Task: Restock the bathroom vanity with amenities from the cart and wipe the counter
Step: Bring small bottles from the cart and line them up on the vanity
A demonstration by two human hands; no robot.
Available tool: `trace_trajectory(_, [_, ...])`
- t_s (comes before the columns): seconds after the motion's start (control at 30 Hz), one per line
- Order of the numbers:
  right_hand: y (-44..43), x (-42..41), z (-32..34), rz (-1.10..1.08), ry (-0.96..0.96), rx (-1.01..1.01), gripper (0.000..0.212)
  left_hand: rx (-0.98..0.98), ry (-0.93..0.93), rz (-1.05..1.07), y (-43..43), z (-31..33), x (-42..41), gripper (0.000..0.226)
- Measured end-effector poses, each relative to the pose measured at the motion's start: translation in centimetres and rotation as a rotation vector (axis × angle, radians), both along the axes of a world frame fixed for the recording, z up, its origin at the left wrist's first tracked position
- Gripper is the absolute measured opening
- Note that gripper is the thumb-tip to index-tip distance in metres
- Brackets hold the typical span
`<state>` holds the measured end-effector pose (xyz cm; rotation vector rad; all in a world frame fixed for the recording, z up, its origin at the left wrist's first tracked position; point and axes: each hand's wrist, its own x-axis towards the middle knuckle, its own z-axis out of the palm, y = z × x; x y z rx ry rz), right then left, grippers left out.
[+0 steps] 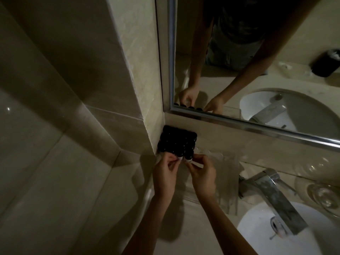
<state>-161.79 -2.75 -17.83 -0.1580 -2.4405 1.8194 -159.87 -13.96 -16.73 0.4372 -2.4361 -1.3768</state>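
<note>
Reaching into the dim back-left corner of the vanity, both hands meet at the front edge of a cluster of black-capped bottles (177, 139), which stand packed together in tight rows on the counter (184, 218), pressed against the side wall tile (139, 74) and the low ledge under the mirror (266, 57). The left hand (164, 176) has its fingers curled, thumb and fingertips pinching the pale body of a bottle in the front row. The right hand (203, 176) is curled the same way just beside it, its thumb and forefinger closed narrowly on the neighbouring front bottle; the two sets of fingertips nearly touch. Light is too poor to tell whether the pinched bottles are lifted or standing. A clear tray (228, 173) lies on the counter under and to the right of the hands, its far edge near the base of the chrome faucet (272, 196). The faucet's spout points out over the white sink (257, 242), whose drain shows below it. Upturned glasses (324, 196) stand at the right edge, well apart from the bottles. In the mirror, the reflected hands and the bottle caps appear along its lower frame, along with a dark container (326, 63) on the far counter.
</note>
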Motion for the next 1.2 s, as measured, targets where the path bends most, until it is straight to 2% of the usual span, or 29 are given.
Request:
trace_trajectory(0.3, [0.0,-0.4,-0.9,-0.016,0.014,0.034,0.019,-0.007,-0.021,-0.005,0.4,-0.5,0.1,0.019])
trace_trajectory(0.63, [0.6,0.6,0.8,-0.026,-0.066,0.028,0.032,0.056,-0.128,0.002,0.7,2.2,2.4,0.021])
trace_trajectory(0.83, [2.9,3.7,2.8,0.046,-0.077,0.031,0.029,-0.050,-0.175,-0.085,0.3,4.7,5.7,0.021])
trace_trajectory(1.07, [5.7,8.9,6.8,0.109,0.000,0.044,0.019,-0.245,-0.132,-0.251,-0.2,9.2,10.8,0.024])
trace_trajectory(1.2, [7.7,12.5,9.0,0.118,0.033,0.026,0.020,-0.294,-0.063,-0.255,0.3,10.9,14.5,0.027])
